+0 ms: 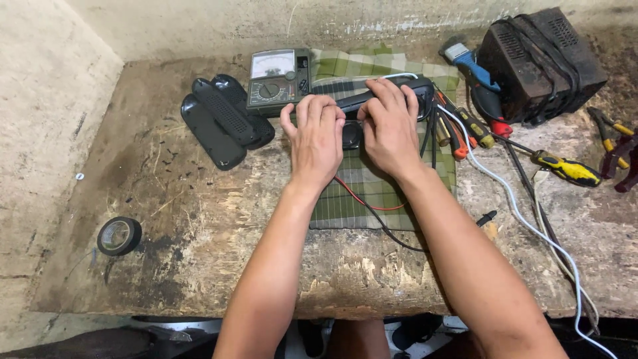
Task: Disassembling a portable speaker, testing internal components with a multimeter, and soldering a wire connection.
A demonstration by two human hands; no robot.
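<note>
Both hands rest on a long black plastic device (385, 96) lying across a green-and-cream checked cloth (372, 186) on a worn wooden workbench (199, 226). The left hand (318, 136) lies palm down, fingers together and curled over the near end of the device; the right hand (391, 123) covers its middle, fingers pressed along the top. Whether either hand truly grips it is hard to tell, since the backs of the hands hide the contact. Just left sit a grey analogue multimeter (278, 80) and two black oval covers (222, 119); screwdrivers with orange and yellow handles (465, 129) lie right.
</note>
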